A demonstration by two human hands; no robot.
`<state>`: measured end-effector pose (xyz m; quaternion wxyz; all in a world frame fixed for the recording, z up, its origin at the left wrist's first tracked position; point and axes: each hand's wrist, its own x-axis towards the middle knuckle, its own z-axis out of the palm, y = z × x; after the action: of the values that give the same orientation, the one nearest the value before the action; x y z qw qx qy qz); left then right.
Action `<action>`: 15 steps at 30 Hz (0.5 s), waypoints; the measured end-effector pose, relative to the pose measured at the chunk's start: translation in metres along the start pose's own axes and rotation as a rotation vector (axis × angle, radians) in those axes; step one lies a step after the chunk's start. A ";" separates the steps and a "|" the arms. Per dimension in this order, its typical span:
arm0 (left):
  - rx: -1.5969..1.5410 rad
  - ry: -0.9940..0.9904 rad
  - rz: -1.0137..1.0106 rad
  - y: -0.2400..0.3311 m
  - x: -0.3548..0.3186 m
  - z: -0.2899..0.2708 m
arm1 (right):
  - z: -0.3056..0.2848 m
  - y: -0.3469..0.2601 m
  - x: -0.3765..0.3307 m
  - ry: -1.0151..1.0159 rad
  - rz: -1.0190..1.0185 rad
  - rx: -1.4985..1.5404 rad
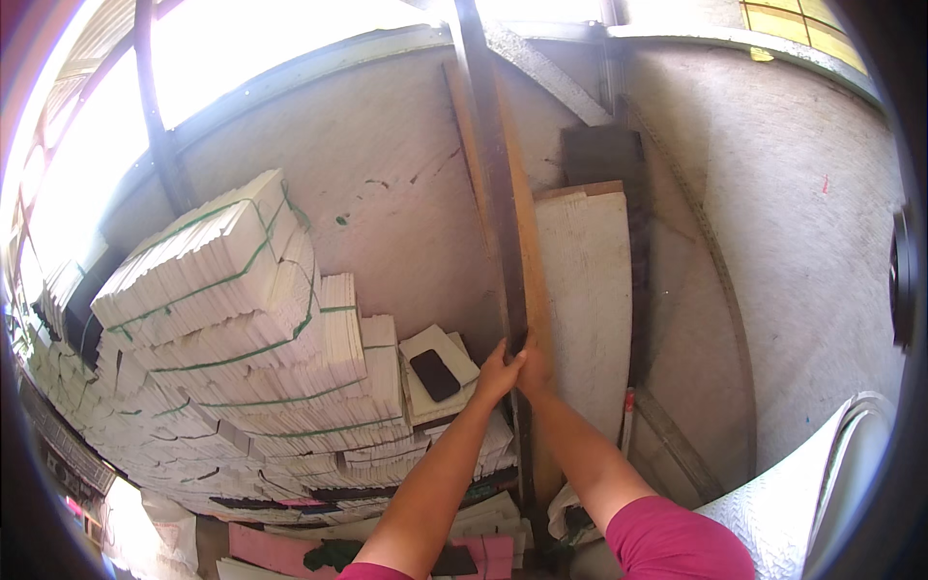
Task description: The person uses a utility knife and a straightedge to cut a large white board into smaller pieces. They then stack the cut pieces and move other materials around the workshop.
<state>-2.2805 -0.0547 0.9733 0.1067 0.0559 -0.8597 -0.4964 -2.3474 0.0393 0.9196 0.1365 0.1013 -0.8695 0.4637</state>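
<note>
My left hand (498, 374) and my right hand (536, 371) meet in front of a tall dark post (498, 193) with a light brown wooden board (526, 251) along its right side. The left fingers are closed, its thumb stretching across toward the right hand. Curled in, the right fingers are mostly hidden. Whether the hands grip the post, the board or something small between them cannot be made out. Left of them, a black smartphone (435, 375) lies on a cream stack of sheets (422, 411).
Bundles of white sheets (222, 261) tied with green strapping pile up on the left. A white-faced panel (585, 300) and a black slab (604, 155) lean on the wall to the right. A rolled white sheet (802, 493) stands at lower right; pink sheets (266, 549) lie below.
</note>
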 end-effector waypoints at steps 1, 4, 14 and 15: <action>0.002 0.018 0.003 -0.001 -0.004 -0.001 | 0.004 0.001 -0.004 0.096 -0.079 -0.031; -0.021 0.048 -0.052 -0.013 -0.026 -0.013 | 0.002 -0.017 -0.029 0.129 -0.108 -0.021; -0.300 0.192 -0.215 -0.069 -0.232 -0.050 | 0.030 -0.029 -0.229 -0.038 -0.450 0.056; -0.313 0.247 -0.251 -0.081 -0.265 -0.059 | 0.035 -0.039 -0.260 -0.110 -0.461 0.062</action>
<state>-2.0097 -0.0909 0.8977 0.1559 0.2054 -0.7390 -0.6224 -2.0954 0.0019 0.8451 0.1878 0.3264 -0.8150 0.4404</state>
